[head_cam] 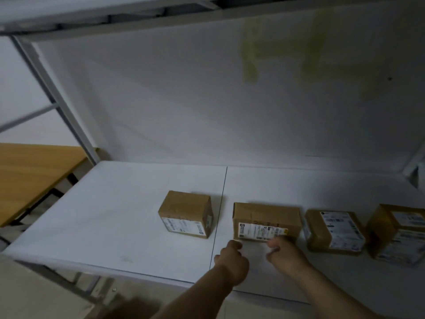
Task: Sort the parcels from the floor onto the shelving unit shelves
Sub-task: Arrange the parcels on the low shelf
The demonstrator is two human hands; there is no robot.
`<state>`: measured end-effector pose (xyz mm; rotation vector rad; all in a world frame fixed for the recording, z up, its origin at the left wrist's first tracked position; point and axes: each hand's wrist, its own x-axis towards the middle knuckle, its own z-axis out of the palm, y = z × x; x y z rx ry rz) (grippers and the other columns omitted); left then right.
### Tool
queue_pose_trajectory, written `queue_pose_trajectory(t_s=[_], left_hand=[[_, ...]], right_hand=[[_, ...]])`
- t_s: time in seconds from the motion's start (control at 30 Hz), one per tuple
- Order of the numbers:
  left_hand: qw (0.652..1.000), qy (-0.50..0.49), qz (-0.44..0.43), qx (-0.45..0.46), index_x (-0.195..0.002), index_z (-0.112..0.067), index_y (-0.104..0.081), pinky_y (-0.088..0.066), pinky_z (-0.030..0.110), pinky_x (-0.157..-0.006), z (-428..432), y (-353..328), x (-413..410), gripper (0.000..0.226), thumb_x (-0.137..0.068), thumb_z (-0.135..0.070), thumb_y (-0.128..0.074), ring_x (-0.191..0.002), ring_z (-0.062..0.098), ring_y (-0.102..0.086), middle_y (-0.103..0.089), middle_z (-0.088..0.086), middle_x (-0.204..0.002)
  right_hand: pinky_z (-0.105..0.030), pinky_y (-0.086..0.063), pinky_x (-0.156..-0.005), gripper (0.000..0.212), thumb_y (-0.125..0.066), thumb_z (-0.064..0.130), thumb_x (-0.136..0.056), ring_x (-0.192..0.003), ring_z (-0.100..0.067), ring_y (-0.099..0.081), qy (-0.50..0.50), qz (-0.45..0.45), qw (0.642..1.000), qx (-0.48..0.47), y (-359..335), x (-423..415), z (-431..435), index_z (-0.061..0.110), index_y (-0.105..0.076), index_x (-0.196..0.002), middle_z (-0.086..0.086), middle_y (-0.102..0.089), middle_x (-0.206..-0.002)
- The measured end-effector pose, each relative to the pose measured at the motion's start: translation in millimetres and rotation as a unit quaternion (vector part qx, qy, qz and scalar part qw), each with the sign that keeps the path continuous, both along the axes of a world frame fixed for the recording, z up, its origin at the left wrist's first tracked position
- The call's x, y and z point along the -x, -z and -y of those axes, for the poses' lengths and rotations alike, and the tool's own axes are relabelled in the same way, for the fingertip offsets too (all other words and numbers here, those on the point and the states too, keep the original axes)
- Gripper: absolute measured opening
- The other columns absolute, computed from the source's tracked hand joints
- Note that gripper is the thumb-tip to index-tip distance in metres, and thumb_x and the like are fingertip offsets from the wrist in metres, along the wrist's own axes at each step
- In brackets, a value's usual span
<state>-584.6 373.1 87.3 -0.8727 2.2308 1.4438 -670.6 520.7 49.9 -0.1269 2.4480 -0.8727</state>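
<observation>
The parcel (266, 218) you are working on sits on the shelf (115, 215) just right of the seam (221, 203). Its long axis runs left to right and its label faces you. It lies straight ahead of both hands, neither clearly nearer. Your left hand (232, 259) is at the near corner closest to the seam, your right hand (285, 252) further right. Fingers on both are curled against the front edge, but I cannot tell whether they pinch it or only touch it. A smaller parcel (186, 215) stands just left of the seam. A third parcel (333, 229) and a fourth parcel (397, 231) lie well right of it.
</observation>
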Motion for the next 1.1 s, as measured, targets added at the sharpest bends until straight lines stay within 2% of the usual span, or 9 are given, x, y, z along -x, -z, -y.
queue_pose_trajectory(t_s=[0.13, 0.2, 0.33, 0.47, 0.6, 0.7, 0.87, 0.97, 1.1], left_hand=[[1.000, -0.012, -0.010, -0.012, -0.129, -0.023, -0.056, -0.053, 0.039, -0.098, 8.7, -6.3, -29.4, 0.045, -0.089, -0.007, -0.045, -0.117, 0.028, -0.057, -0.058, 0.008, -0.126], [0.999, -0.025, -0.019, -0.014, -0.119, -0.023, -0.062, -0.056, 0.033, -0.083, 16.4, -11.0, -48.0, 0.039, -0.088, -0.008, -0.044, -0.109, 0.031, -0.063, -0.063, 0.010, -0.118], [0.997, -0.059, -0.043, -0.027, -0.109, -0.016, -0.070, -0.046, 0.022, -0.065, 44.9, -18.0, -94.7, 0.030, -0.090, -0.005, -0.049, -0.084, 0.026, -0.064, -0.070, 0.013, -0.105], [0.995, -0.090, -0.028, -0.042, -0.091, -0.015, -0.071, -0.040, 0.016, -0.050, 94.2, -13.7, -159.4, 0.026, -0.089, 0.002, -0.052, -0.063, 0.012, -0.055, -0.069, 0.008, -0.088], [0.989, -0.135, 0.010, -0.053, -0.095, -0.012, -0.068, -0.048, 0.017, -0.049, 152.7, -9.9, -243.5, 0.020, -0.089, 0.003, -0.057, -0.064, 0.010, -0.059, -0.070, 0.003, -0.079], [0.982, -0.182, 0.026, -0.033, -0.078, -0.013, -0.068, -0.039, 0.014, -0.039, 202.4, -4.4, -316.8, 0.017, -0.083, 0.004, -0.065, -0.046, 0.008, -0.056, -0.063, -0.001, -0.057], [0.957, -0.279, 0.076, -0.016, -0.089, -0.012, -0.070, -0.051, 0.023, -0.059, 286.3, 20.9, -434.5, 0.012, -0.087, -0.001, -0.065, -0.072, 0.019, -0.065, -0.069, 0.007, -0.081], [0.941, -0.323, 0.096, -0.025, -0.094, -0.009, -0.070, -0.044, 0.017, -0.046, 322.4, 47.1, -490.7, 0.013, -0.089, 0.001, -0.062, -0.065, 0.014, -0.062, -0.067, 0.005, -0.078], [0.924, -0.359, 0.121, -0.051, -0.086, -0.011, -0.070, -0.044, 0.018, -0.046, 348.2, 93.5, -540.4, 0.012, -0.087, 0.000, -0.066, -0.063, 0.016, -0.060, -0.066, 0.006, -0.076]], right_hand=[[-0.025, -0.042, -0.082, 0.020, -0.065, 0.020, -0.091, -0.102, -0.020, -0.057, 0.023, -0.015, 1.000, 0.005, -12.4, -28.8, 13.9, 0.029, -0.060, -0.108, -0.002, -0.059, -0.121], [-0.026, -0.041, -0.079, 0.012, -0.062, 0.018, -0.091, -0.096, -0.017, -0.056, -0.002, -0.031, 1.000, -0.003, -25.5, -50.8, 30.5, 0.029, -0.060, -0.097, 0.001, -0.061, -0.107], [-0.026, -0.038, -0.066, 0.025, -0.057, 0.013, -0.089, -0.077, -0.019, -0.052, -0.077, -0.019, 0.997, -0.023, -49.7, -104.5, 76.3, 0.024, -0.049, -0.069, 0.004, -0.049, -0.074], [-0.029, -0.045, -0.072, 0.012, -0.062, 0.014, -0.087, -0.083, -0.022, -0.063, -0.103, 0.023, 0.994, 0.006, -55.6, -166.0, 129.3, 0.014, -0.070, -0.079, -0.004, -0.067, -0.081], [-0.026, -0.046, -0.066, 0.017, -0.059, 0.016, -0.084, -0.073, -0.020, -0.061, -0.145, 0.069, 0.987, -0.002, -39.3, -226.3, 188.8, 0.020, -0.063, -0.068, 0.001, -0.061, -0.072], [-0.029, -0.043, -0.063, 0.024, -0.056, 0.010, -0.084, -0.073, -0.024, -0.060, -0.176, 0.111, 0.978, -0.016, -22.7, -272.6, 240.1, 0.017, -0.059, -0.062, -0.008, -0.061, -0.074], [-0.032, -0.049, -0.066, 0.026, -0.059, 0.008, -0.090, -0.072, -0.025, -0.060, -0.216, 0.178, 0.959, -0.031, -0.4, -363.6, 319.8, 0.022, -0.059, -0.068, -0.007, -0.061, -0.077], [-0.026, -0.044, -0.053, 0.019, -0.056, 0.006, -0.092, -0.058, -0.019, -0.055, -0.242, 0.211, 0.946, -0.046, 22.4, -416.1, 356.1, 0.016, -0.062, -0.077, -0.005, -0.058, -0.071], [-0.019, -0.038, -0.044, 0.028, -0.055, 0.006, -0.094, -0.051, -0.016, -0.051, -0.235, 0.230, 0.943, -0.050, 72.9, -468.1, 383.1, 0.018, -0.061, -0.069, -0.004, -0.057, -0.064]])
